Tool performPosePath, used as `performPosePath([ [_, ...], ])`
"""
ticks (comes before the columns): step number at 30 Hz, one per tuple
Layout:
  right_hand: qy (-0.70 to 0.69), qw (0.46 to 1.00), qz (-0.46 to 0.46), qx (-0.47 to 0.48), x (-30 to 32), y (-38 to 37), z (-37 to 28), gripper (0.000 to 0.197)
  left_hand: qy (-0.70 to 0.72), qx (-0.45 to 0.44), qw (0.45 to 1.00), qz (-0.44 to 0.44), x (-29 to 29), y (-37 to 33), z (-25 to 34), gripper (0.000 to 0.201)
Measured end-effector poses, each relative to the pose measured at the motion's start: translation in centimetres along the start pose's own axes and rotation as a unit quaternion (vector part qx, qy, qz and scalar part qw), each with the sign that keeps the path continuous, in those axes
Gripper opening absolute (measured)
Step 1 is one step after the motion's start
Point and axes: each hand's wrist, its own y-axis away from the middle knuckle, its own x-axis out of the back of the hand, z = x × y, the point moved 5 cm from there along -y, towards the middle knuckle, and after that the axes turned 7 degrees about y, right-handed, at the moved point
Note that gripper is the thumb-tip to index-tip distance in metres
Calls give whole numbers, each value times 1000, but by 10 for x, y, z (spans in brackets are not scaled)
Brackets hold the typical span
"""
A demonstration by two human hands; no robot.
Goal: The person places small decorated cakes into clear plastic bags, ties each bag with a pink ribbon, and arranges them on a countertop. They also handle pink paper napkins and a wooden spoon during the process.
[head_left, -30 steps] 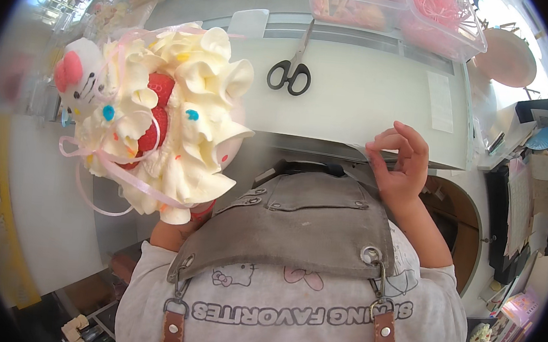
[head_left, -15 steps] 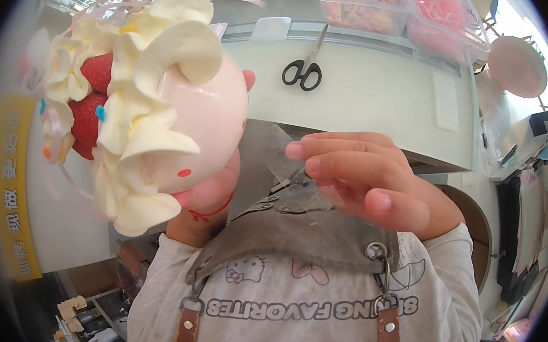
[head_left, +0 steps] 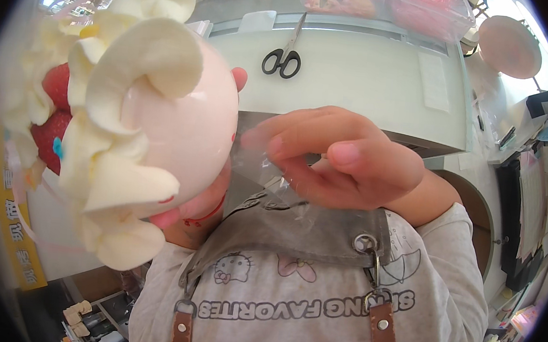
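Observation:
A cream cake with a round, smooth, pale pink shell fills the left of the view, tilted so its top faces left. Thick swirls of whipped cream and red strawberries cover that top. My left hand grips the shell from behind and below; most of its fingers are hidden. Close to the shell's right side is my right hand, fingers curled and fingertips blurred. Clear plastic film hangs at those fingers. I cannot tell whether the film touches the shell.
Black-handled scissors lie on the white table. Beyond them stand clear plastic boxes with pink shredded filler and wooden spoons. A round pale pink disc is at the far right. A grey apron hangs close below my hands.
The cake has come nearer and shifted left and slightly down. My right hand has moved left toward the shell, its fingers curling, with the clear film.

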Motion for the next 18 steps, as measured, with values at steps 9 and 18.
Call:
performPosePath([
  [9,82,996,22,9,6,-4,-5,36,18,44,998,-33,-11,-1,-31,126],
  [18,40,996,-80,-23,6,-16,-8,70,89,60,989,-99,-14,1,-29,127],
])
